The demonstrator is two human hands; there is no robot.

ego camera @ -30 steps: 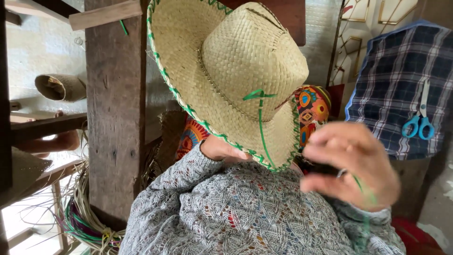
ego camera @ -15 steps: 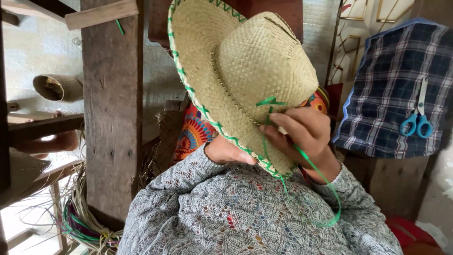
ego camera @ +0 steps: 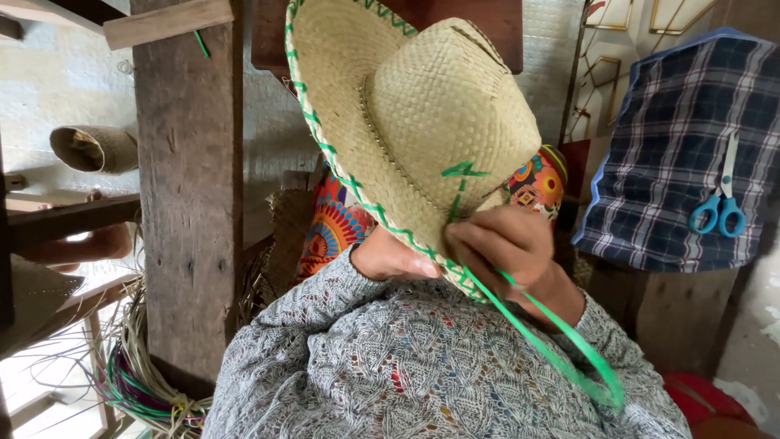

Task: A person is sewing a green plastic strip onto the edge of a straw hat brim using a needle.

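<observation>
Furthest to the left of the hands, a small rolled tube of woven straw [ego camera: 93, 148] is seen lying on a wooden shelf [ego camera: 69, 219], and below it loose bundles of straw and coloured strips [ego camera: 138, 386] are gathered at the foot of a rough upright wooden post [ego camera: 188, 187]. The left hand [ego camera: 394, 258] is tucked under the brim of a pale woven straw hat edged with green stitching [ego camera: 406, 122]; the brim is propped on it from below, with the thumb showing along the edge, though how far the fingers are curled cannot be told because the hat hides them. The hat is held up in front of the chest, above grey knitted sleeves [ego camera: 390, 366], with a piece of brightly patterned orange and blue cloth [ego camera: 333, 228] behind it. Just to the right, the right hand [ego camera: 504, 244] is closed in a pinch on a flat bright green plastic strip [ego camera: 561, 341], which is threaded into the crown and trails down in a loop below the hand. The hat is judged to be light and springy but easily creased, best supported under the brim; the strip looks thin, smooth and slippery, best pinched close to the weave. Well to the right of the hands, blue-handled scissors [ego camera: 719, 213] are hung against a blue checked cloth [ego camera: 674, 162].
</observation>
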